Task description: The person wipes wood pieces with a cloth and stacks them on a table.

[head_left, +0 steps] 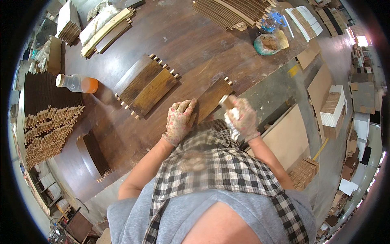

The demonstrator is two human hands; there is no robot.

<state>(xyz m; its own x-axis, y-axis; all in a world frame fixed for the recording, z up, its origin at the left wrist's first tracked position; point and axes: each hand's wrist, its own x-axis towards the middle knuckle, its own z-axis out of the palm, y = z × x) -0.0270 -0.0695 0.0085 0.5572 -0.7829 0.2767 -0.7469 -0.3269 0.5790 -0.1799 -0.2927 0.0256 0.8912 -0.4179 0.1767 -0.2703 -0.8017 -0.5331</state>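
Observation:
My left hand (180,120), in a patterned work glove, presses down on the near end of a dark curved wooden slat (212,99) lying on the brown workbench (187,44). The slat has small pale dowels sticking out of its far end. My right hand (241,118), also gloved, is closed around a small pale bottle-like tool (227,102) whose tip sits at the slat's right edge. A joined group of three similar slats (147,86) lies just to the left, dowels along both ends.
A clear bottle with orange liquid (77,83) lies at the left. Stacks of dowelled slats (50,122) fill the left edge, and more slats (231,12) are piled at the back. A taped bowl (267,44) stands back right. Boards and boxes (333,107) cover the floor on the right.

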